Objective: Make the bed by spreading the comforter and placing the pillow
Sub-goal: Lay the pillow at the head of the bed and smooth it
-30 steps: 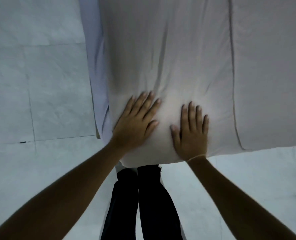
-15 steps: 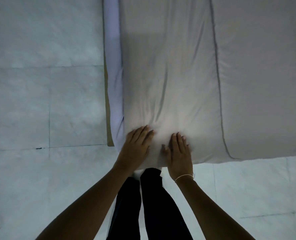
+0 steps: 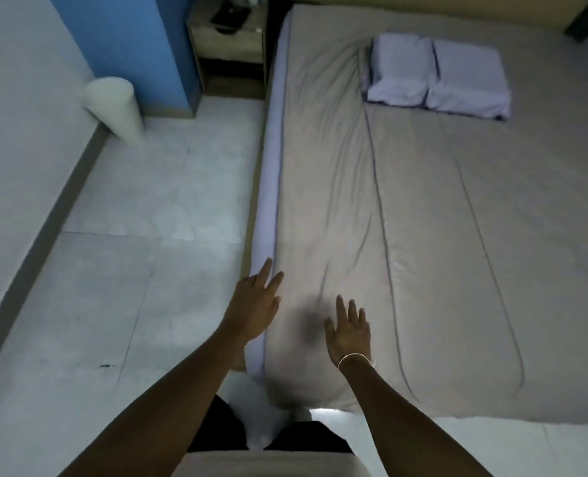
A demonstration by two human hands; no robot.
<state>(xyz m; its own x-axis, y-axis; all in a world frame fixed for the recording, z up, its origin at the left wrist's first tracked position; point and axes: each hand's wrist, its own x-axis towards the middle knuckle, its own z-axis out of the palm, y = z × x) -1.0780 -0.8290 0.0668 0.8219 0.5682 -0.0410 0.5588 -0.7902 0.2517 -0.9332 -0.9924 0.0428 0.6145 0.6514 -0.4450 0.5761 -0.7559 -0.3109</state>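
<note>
The grey comforter lies spread over the whole bed, with a few creases along its left strip. Two lilac pillows lie side by side on it near the head end. My left hand hovers open over the bed's left edge, above the lilac sheet border. My right hand is open, fingers apart, just above the comforter near the foot corner. Neither hand holds anything.
A wooden nightstand stands at the head of the bed on the left, beside a blue wall section. A white cylinder leans by the left wall. Pale tiled floor runs along the bed's left side.
Both hands have lifted off the comforter's foot edge, where they pressed flat. The view has tilted up from the foot corner to show the whole bed and pillows.
</note>
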